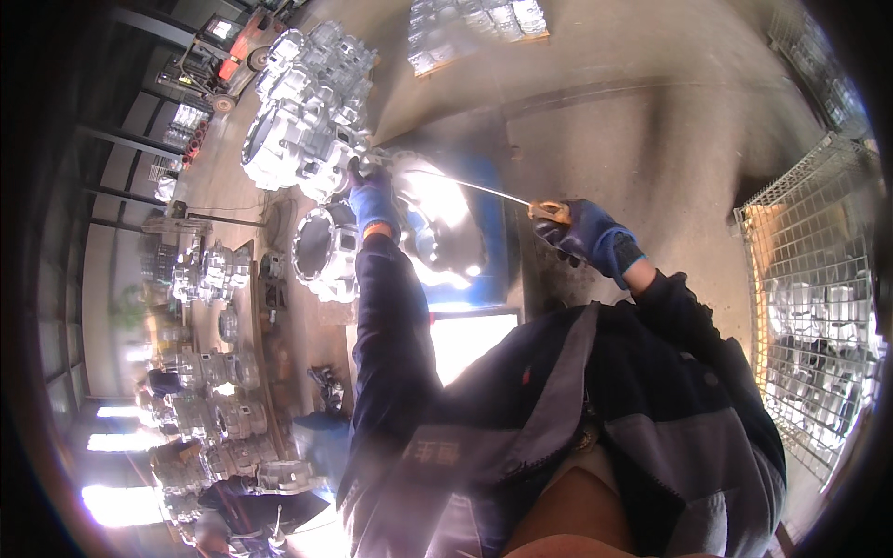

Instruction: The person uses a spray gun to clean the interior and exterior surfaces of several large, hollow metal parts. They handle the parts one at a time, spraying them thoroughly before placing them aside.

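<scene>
My right hand, in a blue glove, is closed round the tan handle of a long, thin metal tool that looks like a file. Its shaft runs leftward over a bright silver metal casting on a blue work surface. Strong glare washes out much of this casting. My left hand, also gloved in blue, is at the casting's far left side with its fingers bent closed. What those fingers grip is too small and blurred to make out, and the tool's tip is lost there.
Left of my left hand stand a round-mouthed casting and a large stack of housings. More castings line a bench at left. A wire cage holding metal parts stands right. Farther off are a loaded pallet and an orange forklift.
</scene>
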`<state>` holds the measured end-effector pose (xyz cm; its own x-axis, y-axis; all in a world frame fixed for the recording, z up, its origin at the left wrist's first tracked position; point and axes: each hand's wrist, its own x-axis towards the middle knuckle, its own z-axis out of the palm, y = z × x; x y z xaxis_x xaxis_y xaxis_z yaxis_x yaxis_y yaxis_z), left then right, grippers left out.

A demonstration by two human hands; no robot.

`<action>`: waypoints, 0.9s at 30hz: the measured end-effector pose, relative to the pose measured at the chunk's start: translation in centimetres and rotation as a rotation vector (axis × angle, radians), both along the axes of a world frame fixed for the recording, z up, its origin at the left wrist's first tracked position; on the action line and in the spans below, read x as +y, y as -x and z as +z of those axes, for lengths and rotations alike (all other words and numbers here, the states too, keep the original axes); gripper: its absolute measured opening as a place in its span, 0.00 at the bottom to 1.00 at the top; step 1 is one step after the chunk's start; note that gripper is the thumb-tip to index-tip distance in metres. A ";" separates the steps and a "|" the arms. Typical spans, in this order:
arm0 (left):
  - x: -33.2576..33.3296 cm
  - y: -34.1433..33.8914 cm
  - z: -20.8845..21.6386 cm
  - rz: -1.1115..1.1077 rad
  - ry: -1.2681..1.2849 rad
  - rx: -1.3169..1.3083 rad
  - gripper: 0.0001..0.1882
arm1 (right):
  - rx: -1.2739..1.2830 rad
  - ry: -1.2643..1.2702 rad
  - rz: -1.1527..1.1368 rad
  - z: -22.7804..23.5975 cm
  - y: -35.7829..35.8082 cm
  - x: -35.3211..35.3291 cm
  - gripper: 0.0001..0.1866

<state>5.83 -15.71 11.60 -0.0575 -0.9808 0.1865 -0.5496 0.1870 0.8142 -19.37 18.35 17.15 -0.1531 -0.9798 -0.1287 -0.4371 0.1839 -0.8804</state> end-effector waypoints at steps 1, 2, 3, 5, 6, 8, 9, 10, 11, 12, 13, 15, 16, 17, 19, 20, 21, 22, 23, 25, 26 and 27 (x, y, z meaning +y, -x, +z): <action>0.3 0.1 0.0 -0.002 -0.001 0.031 0.31 | 0.045 0.088 0.083 -0.2 0.2 -0.3 0.19; 0.7 0.2 0.2 -0.005 -0.002 0.064 0.31 | 0.080 0.060 0.134 -0.4 0.1 -0.8 0.18; 1.2 0.4 0.4 -0.007 -0.004 0.096 0.30 | 0.084 0.107 0.216 -0.6 0.1 -1.2 0.17; 1.8 0.9 1.4 0.005 -0.014 0.107 0.29 | -0.019 0.019 0.157 -0.9 0.4 -1.6 0.17; 2.2 0.8 1.8 0.024 -0.018 0.030 0.30 | -0.085 0.012 0.147 -1.0 0.5 -1.8 0.18; 2.5 0.8 2.6 0.054 -0.030 -0.046 0.30 | -0.056 0.126 0.167 -1.2 0.5 -2.1 0.20; 2.5 0.7 2.8 0.062 -0.037 -0.046 0.30 | 0.040 0.249 0.193 -1.4 0.4 -2.5 0.20; 2.5 0.5 2.9 0.071 -0.076 -0.050 0.29 | 0.136 0.370 0.217 -1.7 0.3 -2.6 0.20; 2.5 0.4 2.8 0.046 -0.073 0.034 0.29 | 0.029 0.214 0.183 -2.1 0.2 -2.9 0.18; 2.5 0.1 2.7 0.025 -0.102 0.114 0.29 | -0.077 0.058 0.148 -2.5 0.2 -3.2 0.16; 2.6 -0.1 2.4 -0.006 -0.117 0.195 0.29 | -0.140 0.119 0.198 -2.9 0.1 -3.6 0.16; 2.7 -0.4 2.0 -0.045 -0.108 0.304 0.27 | -0.027 0.303 0.140 -3.4 0.0 -4.9 0.17; 2.7 -0.4 1.8 -0.049 -0.097 0.351 0.26 | 0.065 0.348 0.121 -3.6 0.0 -4.6 0.17; 2.8 -0.4 1.7 -0.101 -0.071 0.415 0.26 | -0.009 0.414 0.150 -3.5 0.0 -5.1 0.18; 2.6 0.1 1.8 -0.171 -0.016 0.529 0.25 | -0.113 0.272 0.127 -2.8 0.3 -4.6 0.18; 2.6 0.3 2.0 -0.124 -0.033 0.472 0.25 | -0.159 0.219 0.107 -2.1 0.4 -4.4 0.18; 2.5 0.6 2.2 -0.079 -0.051 0.414 0.25 | -0.204 0.167 0.083 -1.4 0.2 -4.1 0.19; 2.4 0.8 2.3 -0.052 -0.054 0.348 0.24 | -0.257 0.059 0.073 -0.6 0.8 -3.6 0.19; 2.4 1.0 2.4 -0.028 -0.042 0.292 0.25 | -0.308 -0.004 0.077 0.1 0.9 -3.4 0.19; 2.1 1.4 2.4 0.001 -0.052 0.239 0.25 | -0.289 -0.088 0.059 0.9 1.2 -3.1 0.20; 1.9 1.5 2.3 0.013 -0.049 0.216 0.26 | -0.280 -0.081 0.056 0.9 1.0 -3.2 0.20; 1.7 1.5 2.2 0.016 -0.044 0.226 0.25 | -0.271 -0.074 0.052 0.9 1.1 -3.4 0.20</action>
